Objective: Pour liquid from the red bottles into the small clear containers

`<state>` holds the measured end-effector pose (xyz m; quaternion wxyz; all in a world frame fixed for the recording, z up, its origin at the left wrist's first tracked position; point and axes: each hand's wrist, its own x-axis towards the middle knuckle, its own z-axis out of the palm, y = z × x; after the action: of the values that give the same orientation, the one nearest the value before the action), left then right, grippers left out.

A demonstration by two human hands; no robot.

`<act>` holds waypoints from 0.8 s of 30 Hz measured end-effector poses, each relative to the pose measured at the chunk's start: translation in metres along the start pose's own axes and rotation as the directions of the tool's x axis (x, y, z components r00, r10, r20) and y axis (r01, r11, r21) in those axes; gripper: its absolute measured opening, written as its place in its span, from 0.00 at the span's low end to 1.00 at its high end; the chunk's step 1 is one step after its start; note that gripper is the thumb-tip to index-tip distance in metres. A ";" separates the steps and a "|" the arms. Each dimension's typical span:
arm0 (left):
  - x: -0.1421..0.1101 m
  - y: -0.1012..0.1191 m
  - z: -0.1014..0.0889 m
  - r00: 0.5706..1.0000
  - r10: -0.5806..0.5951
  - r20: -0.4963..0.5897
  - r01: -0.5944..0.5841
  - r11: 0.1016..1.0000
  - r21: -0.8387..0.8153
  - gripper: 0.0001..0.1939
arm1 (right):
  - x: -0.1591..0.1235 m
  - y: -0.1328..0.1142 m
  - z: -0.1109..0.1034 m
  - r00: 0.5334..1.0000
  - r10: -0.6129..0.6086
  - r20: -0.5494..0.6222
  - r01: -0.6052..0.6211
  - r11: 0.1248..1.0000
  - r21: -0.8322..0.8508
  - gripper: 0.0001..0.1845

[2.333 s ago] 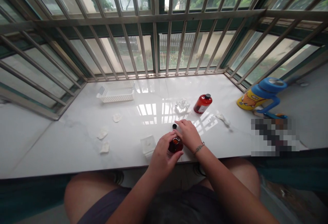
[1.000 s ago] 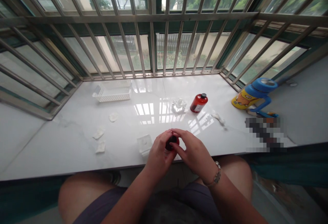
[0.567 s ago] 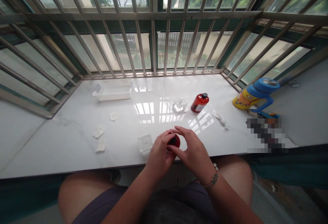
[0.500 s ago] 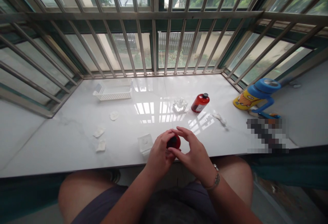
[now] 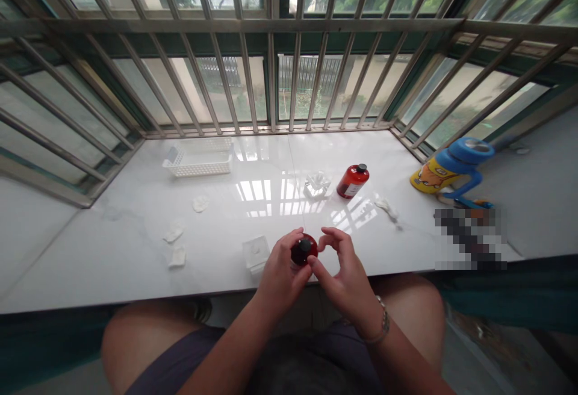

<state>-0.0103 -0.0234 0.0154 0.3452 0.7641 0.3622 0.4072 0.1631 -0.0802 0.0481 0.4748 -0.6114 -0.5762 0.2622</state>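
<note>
My left hand (image 5: 280,268) is wrapped round a small dark red bottle (image 5: 305,249) with a black cap, standing near the front edge of the white marble sill (image 5: 135,214). My right hand (image 5: 341,262) hovers just right of the cap with thumb and fingers curled apart, holding nothing. A small clear square container (image 5: 255,251) sits directly left of my left hand.
A second red bottle (image 5: 353,180) lies on its side farther back, beside a clear glass piece (image 5: 317,184). White cotton pads (image 5: 177,244) lie at the left, a white basket (image 5: 199,160) at the back left, a yellow and blue cup (image 5: 451,169) at the right.
My right hand took the black cap from the sill, set it on the bottle and turned it. Its fingers have now come off the cap and moved slightly right.
</note>
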 end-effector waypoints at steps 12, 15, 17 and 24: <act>-0.001 0.001 0.001 1.000 -0.026 -0.001 0.026 0.999 -0.026 0.31 | 0.000 -0.003 0.004 0.996 -0.021 -0.082 0.016 0.998 -0.068 0.24; 0.000 -0.001 0.002 0.999 -0.032 -0.024 0.031 0.999 -0.030 0.32 | 0.002 -0.005 0.005 0.999 -0.037 -0.024 0.036 0.998 -0.054 0.29; 0.000 -0.001 0.004 0.998 -0.046 -0.034 0.046 0.999 -0.019 0.33 | 0.004 -0.006 0.006 0.999 -0.039 0.000 0.039 0.996 -0.086 0.29; -0.007 0.006 -0.001 0.998 -0.043 0.036 0.041 0.997 0.060 0.46 | 0.006 -0.003 0.006 0.995 -0.089 -0.045 0.080 0.982 -0.169 0.24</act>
<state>-0.0126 -0.0321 0.0180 0.3375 0.7736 0.3836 0.3747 0.1576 -0.0729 0.0501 0.4474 -0.6308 -0.6089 0.1764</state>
